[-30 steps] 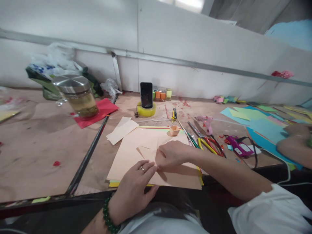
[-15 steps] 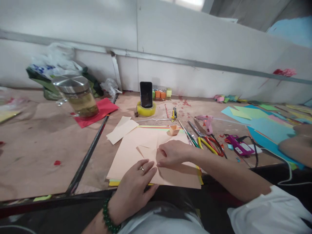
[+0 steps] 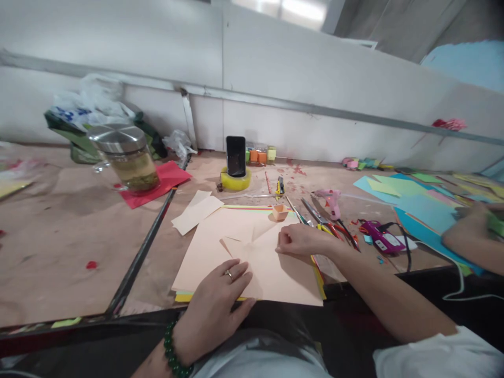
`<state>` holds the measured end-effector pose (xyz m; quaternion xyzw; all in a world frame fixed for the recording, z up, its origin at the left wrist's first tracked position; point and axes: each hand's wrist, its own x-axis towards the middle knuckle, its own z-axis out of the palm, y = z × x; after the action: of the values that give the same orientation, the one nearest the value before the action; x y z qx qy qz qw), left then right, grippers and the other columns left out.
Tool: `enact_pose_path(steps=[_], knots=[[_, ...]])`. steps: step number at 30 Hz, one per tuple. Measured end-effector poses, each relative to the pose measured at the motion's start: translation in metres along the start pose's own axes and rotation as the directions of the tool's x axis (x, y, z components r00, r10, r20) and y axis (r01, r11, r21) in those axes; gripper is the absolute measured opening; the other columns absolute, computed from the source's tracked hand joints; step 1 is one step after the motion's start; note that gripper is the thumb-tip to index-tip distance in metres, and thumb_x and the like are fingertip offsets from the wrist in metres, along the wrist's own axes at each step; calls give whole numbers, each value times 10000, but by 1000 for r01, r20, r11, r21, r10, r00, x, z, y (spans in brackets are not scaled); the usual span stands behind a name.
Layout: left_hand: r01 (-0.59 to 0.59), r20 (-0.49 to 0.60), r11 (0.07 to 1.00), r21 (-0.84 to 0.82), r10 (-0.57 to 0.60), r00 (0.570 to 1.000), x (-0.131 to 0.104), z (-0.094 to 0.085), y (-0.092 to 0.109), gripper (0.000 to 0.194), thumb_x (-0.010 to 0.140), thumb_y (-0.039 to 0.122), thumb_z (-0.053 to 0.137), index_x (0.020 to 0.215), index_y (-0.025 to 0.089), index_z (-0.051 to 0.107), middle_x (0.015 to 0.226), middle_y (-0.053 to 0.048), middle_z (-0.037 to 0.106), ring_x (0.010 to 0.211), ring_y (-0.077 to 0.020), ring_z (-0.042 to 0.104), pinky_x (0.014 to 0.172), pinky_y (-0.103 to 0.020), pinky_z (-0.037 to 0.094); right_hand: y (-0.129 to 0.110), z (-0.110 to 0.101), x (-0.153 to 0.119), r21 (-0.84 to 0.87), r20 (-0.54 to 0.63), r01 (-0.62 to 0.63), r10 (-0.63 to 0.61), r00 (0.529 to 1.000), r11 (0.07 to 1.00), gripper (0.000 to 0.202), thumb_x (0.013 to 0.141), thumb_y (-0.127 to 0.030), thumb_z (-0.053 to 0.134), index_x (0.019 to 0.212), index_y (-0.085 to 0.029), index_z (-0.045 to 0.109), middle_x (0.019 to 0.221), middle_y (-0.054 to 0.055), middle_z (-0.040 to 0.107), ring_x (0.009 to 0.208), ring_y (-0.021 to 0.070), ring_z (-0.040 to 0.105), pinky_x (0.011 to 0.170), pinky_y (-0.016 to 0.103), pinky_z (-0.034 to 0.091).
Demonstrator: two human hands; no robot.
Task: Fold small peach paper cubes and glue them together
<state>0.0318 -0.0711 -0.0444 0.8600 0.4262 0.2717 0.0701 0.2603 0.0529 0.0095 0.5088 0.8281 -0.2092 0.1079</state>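
A folded peach paper sheet lies on a stack of peach paper at the table's front edge. My left hand, with a ring and a green bead bracelet, presses flat on the sheet's near left part. My right hand rests with curled fingers on the sheet's right edge, pinching or pressing the fold there. A small folded peach paper box stands just beyond the stack.
Scissors and pens, a pink glue gun, a purple tool, a phone on a tape roll, a lidded glass jar on red paper. Another person's hand works over blue paper at right.
My right hand has slid to the right along the fold, from the sheet's middle to its right edge. The left hand stays pressed in place.
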Motion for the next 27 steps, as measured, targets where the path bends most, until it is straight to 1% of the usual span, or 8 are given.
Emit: enact_pose_path(steps=[6,11,16,19,21,22,24,27], knots=[[82,201,976,200,-123,972,25,-10,19,56,831,171,626,886,159,628,893,-74,688,871,-249,647,771,-398,567,23,16,-12,146,-171,59,-34,985,988,200,842,-286,530,694,-158,568,665,9,581,622,129,498,552,223,320],[113,278,891,440,-255,926,54,-2,33,158,825,87,599,969,103,659,864,-121,676,783,-264,666,649,-373,566,31,25,-18,261,-250,77,-10,968,962,268,847,-381,543,702,-158,570,617,-11,535,574,117,454,509,221,289],[133,339,856,500,-334,879,67,0,42,270,781,-67,486,880,77,692,870,-157,686,777,-267,686,612,-354,561,32,29,-25,333,-307,89,19,952,939,257,835,-391,554,726,-162,599,609,-16,543,565,118,465,502,222,302],[122,354,866,485,-323,878,67,-8,41,288,774,-73,476,864,95,692,865,-140,698,771,-263,693,631,-363,564,31,37,-27,344,-366,102,33,930,933,216,838,-374,549,771,-175,598,586,-29,543,544,121,482,496,219,331],[100,319,874,475,-277,906,64,-14,33,264,769,-60,499,834,113,688,829,-118,702,765,-262,693,644,-364,562,32,45,-26,253,-530,103,49,846,962,163,813,-343,580,853,-184,593,605,-26,566,564,140,519,524,234,385],[86,282,876,474,-243,928,61,-17,28,250,767,-50,514,814,125,686,803,-105,702,759,-260,692,647,-360,558,32,49,-25,157,-635,116,11,772,981,161,797,-309,597,902,-187,593,657,-6,600,613,161,553,566,257,426],[28,219,896,443,-139,966,55,-22,13,232,768,-25,535,777,155,680,750,-69,699,702,-245,683,623,-351,547,31,54,-23,-111,-784,173,-193,590,979,228,783,-204,593,1009,-184,594,858,69,660,797,216,604,709,332,485],[-137,66,928,346,122,990,46,-28,-11,226,790,16,534,846,184,675,850,-56,722,836,-226,682,808,-382,520,27,55,-22,-457,-732,316,-554,397,831,309,811,-67,511,1093,-167,589,1113,136,633,1021,254,574,870,406,473]])
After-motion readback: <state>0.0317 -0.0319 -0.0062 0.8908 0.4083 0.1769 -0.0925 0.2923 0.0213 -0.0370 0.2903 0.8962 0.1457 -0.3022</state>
